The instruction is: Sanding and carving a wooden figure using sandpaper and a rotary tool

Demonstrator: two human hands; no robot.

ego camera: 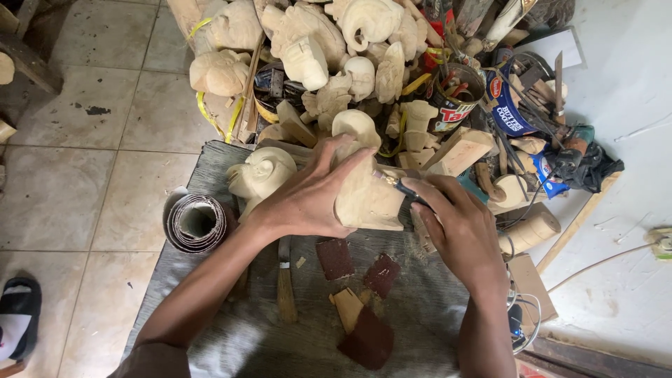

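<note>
Carving (367,199) under left hand (308,199)

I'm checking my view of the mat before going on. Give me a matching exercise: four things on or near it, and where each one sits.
Things:
1. pale wood carving
2. roll of sandpaper
3. thin carving tool
4. dark sandpaper scraps

Places:
A. in the right hand
B. left edge of the grey mat
C. under the left hand
D. on the mat, nearer the person than the hands

Pairs: 1-C, 2-B, 3-A, 4-D
</note>
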